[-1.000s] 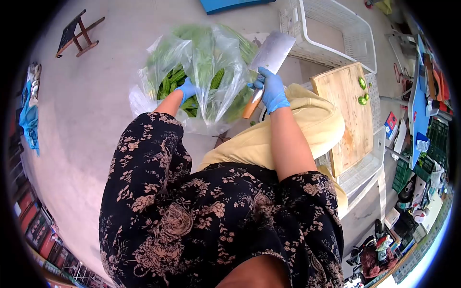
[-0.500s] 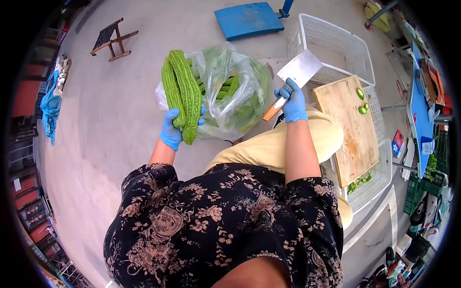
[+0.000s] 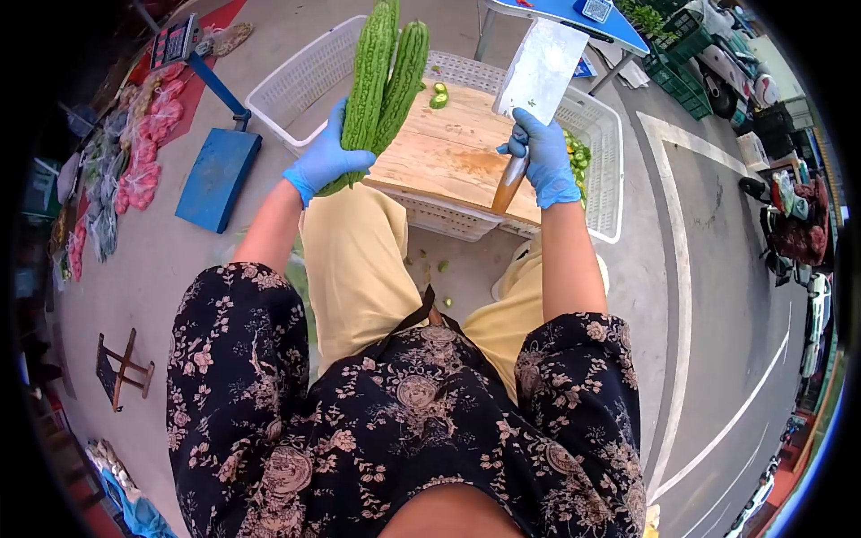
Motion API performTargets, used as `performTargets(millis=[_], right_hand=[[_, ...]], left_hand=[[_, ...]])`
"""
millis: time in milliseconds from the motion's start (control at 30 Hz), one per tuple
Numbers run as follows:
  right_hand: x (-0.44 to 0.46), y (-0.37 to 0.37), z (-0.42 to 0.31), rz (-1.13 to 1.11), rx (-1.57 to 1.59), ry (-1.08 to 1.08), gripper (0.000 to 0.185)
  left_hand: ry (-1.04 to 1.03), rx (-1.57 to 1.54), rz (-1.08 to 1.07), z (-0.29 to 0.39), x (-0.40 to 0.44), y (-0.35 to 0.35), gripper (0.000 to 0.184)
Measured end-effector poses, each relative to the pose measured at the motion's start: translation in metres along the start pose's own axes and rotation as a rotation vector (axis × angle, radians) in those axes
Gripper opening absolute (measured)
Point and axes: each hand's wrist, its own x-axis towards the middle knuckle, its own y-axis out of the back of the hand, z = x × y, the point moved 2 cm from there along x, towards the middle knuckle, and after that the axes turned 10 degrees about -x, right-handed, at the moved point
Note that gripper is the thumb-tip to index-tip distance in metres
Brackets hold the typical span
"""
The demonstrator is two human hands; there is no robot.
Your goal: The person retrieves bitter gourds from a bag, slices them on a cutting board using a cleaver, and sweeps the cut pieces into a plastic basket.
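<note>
Two long, bumpy green bitter melons (image 3: 387, 85) stand side by side in my left hand (image 3: 329, 154), whose blue-gloved fingers close around their lower part. My right hand (image 3: 543, 154), gloved in blue too, grips the wooden handle of a cleaver (image 3: 542, 70), its broad blade pointing up and away from me. Below and between both hands lies a wooden cutting board (image 3: 453, 161), resting across white plastic baskets. A few cut green ends (image 3: 439, 96) sit at the board's far edge. More cut green pieces (image 3: 577, 164) lie in the basket right of the board.
A white basket (image 3: 300, 76) stands at the far left of the board, with another basket's rim (image 3: 614, 179) at right. A blue platform scale (image 3: 218, 179) is on the left. A blue table (image 3: 619, 25) stands beyond. A folding stool (image 3: 124, 369) lies lower left.
My view has swung right, from the plastic bag of melons to the board. Both melons have come along in my left hand, over the board's left side; the cleaver stays in my right.
</note>
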Motion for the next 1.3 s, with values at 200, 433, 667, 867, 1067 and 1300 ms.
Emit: performTargets(millis=[200, 433, 667, 867, 1067, 1300], right_hand=[[0.013, 0.087, 0.059, 0.174, -0.147, -0.128, 0.014], [0.033, 0.115, 0.131, 0.251, -0.053, -0.312, 0.014], [0.006, 0.109, 0.115, 0.261, -0.062, -0.300, 0.014], [0.004, 0.099, 0.130, 0.236, -0.087, -0.387, 0.014], [0.002, 0.080, 0.124, 0.196, -0.100, -0.427, 0.014], [0.000, 0.076, 0.101, 0.203, -0.085, -0.367, 0.015]], left_hand=[[0.234, 0.338, -0.243, -0.147, 0.138, -0.070, 0.096], [0.276, 0.864, -0.350, -0.197, 0.183, -0.058, 0.091], [0.250, 0.992, -0.381, -0.188, 0.169, -0.041, 0.086], [0.313, 1.121, -0.331, -0.178, 0.161, -0.044, 0.082], [0.385, 1.151, -0.357, -0.146, 0.165, -0.060, 0.077], [0.184, 1.069, 0.077, -0.147, 0.203, -0.056, 0.081]])
